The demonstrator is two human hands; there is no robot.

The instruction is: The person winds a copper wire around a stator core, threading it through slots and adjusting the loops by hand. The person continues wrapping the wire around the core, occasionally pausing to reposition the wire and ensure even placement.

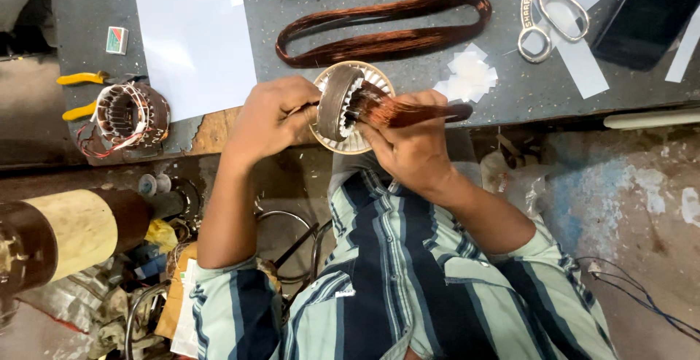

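Both hands work at the bench (408, 94) edge: my left hand (273, 112) is clamped on the round stator core (343, 105); my right hand (408, 141) is closed around a copper wire bundle (408, 112) running into it; a long copper coil loop (386, 28) lies just beyond, scissors (543, 21) to the right, a wound stator (131, 115) and white sheet (193, 35) to the left.

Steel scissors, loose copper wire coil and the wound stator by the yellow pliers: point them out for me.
Steel scissors (552, 18): head view, on the crossing blades near the handles.
Loose copper wire coil (386, 39): head view, on its lower strand.
Wound stator (131, 115): head view, on its rim.
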